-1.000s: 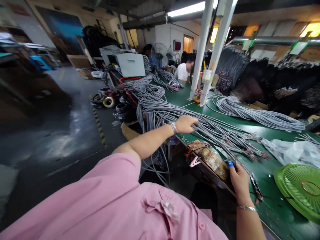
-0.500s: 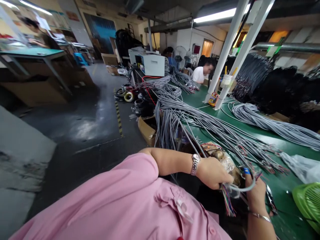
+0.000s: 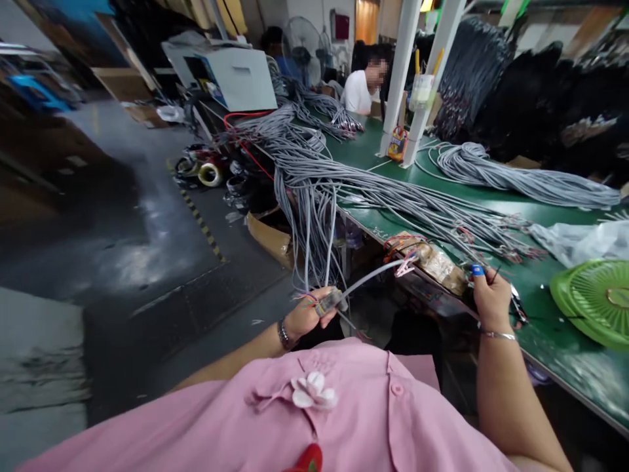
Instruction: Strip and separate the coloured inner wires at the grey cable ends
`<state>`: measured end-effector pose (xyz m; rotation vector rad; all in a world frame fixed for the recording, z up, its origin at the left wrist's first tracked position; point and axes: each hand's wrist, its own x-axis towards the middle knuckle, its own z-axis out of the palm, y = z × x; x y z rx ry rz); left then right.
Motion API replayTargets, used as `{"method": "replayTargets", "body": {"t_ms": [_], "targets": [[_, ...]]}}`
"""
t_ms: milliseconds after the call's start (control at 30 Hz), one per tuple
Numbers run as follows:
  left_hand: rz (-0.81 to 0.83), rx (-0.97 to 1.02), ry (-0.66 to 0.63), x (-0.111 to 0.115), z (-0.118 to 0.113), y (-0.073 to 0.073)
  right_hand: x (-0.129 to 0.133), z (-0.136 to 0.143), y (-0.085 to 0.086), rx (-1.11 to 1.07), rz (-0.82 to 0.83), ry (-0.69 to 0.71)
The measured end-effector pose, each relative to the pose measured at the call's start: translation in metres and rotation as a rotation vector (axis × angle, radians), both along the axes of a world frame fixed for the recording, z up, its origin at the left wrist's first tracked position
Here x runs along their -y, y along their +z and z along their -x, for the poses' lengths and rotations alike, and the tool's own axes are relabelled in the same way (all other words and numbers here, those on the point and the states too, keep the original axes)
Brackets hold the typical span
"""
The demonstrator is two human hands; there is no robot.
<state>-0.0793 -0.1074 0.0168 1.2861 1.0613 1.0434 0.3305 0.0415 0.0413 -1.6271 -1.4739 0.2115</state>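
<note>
My left hand [image 3: 307, 316], low in front of the pink shirt, is closed on a grey cable end with a translucent plug-like piece [image 3: 329, 303]; thin coloured wires fan out beyond the fingers. From there the grey cable [image 3: 371, 275] arches right to the table edge, where pinkish wire ends show. Beside a tape-wrapped block [image 3: 439, 265] on that edge is my right hand [image 3: 493, 298], its fingers pinched together and a blue wrap around one digit. A thin dark tip shows near them, but what they grip is unclear. A dark-handled tool [image 3: 517, 305] lies just beside this hand.
Long bundles of grey cable [image 3: 373, 187] cover the green table [image 3: 540, 354] and hang over its near edge. A green plastic basket [image 3: 590, 301] and clear bag [image 3: 584, 239] are at right. White posts [image 3: 396, 78] rise behind; a person [image 3: 361, 85] sits beyond.
My left hand has moved left from the table edge to in front of the shirt, with the cable end in it. The right hand stays near the taped block. The view has shifted right.
</note>
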Motion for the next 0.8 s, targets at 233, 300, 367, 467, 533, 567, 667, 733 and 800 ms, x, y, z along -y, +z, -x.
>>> {"method": "replayTargets", "body": {"t_ms": [233,300,367,467,533,567,667,733,800], "targets": [[-0.039,-0.21,-0.251,0.0,0.001,-0.019,0.105,0.106,-0.003,-0.549,0.295,0.54],[-0.024,-0.265,-0.325,-0.006,-0.004,-0.026,0.119,0.134,-0.006,-0.731,0.408,0.652],[-0.031,-0.319,-0.395,-0.014,-0.007,-0.031,0.119,0.149,-0.006,-0.808,0.4,0.662],[-0.05,-0.33,-0.456,-0.029,-0.008,-0.029,0.11,0.152,-0.002,-0.762,0.379,0.721],[-0.035,-0.255,-0.368,-0.04,-0.007,-0.021,0.104,0.154,-0.003,-0.683,0.413,0.796],[-0.02,-0.196,-0.305,-0.044,-0.008,-0.015,0.102,0.157,-0.005,-0.645,0.438,0.831],[-0.016,-0.041,-0.225,-0.053,-0.015,0.002,0.099,0.172,-0.016,-0.576,0.5,0.914],[-0.072,-0.057,-0.241,-0.055,-0.025,0.01,0.098,0.183,-0.024,-0.574,0.507,0.935],[-0.105,-0.128,-0.233,-0.054,-0.035,0.014,0.098,0.189,-0.03,-0.584,0.508,0.909]]}}
